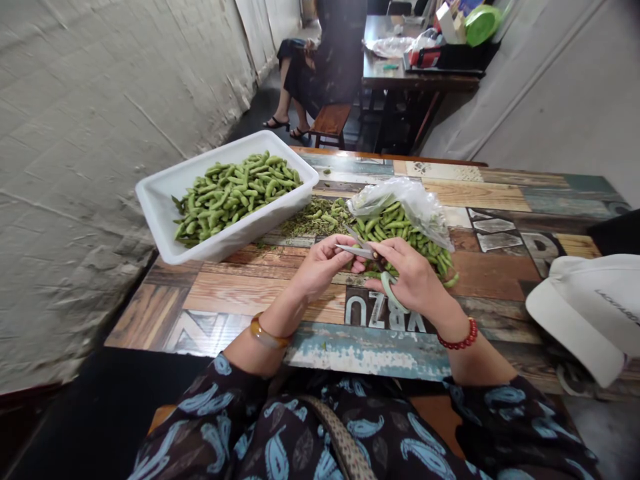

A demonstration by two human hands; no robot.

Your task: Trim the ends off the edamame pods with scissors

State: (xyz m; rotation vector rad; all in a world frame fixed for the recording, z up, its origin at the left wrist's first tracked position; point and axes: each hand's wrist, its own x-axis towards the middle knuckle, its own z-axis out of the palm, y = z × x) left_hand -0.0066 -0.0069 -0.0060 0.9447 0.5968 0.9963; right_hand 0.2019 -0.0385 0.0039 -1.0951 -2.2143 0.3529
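Just right of the middle of the frame, the right hand grasps a pair of scissors, with its fingers curled about the pale green handles and the thumb side facing the blades. The blades stand a little apart and point left, reaching across to the fingertips of the left hand, which sits just left of them. The left thumb and fingers are bent together close by the blades; whether a pod is pinched there cannot be told, as the blades and fingers cover the spot. Directly behind and below the right fingers, right of centre, green pods lie heaped on the patterned tabletop, with a clear plastic bag draped over the heap's far and right sides. Left of that heap, beyond the left fingertips, small green trimmings are scattered up to the side of a white tray. The tray stands at left centre, well apart from both hands, and holds a large mound of pods. At the right edge rests a white cap, well away from the scissors. At the top centre, another person sits on a wooden stool.
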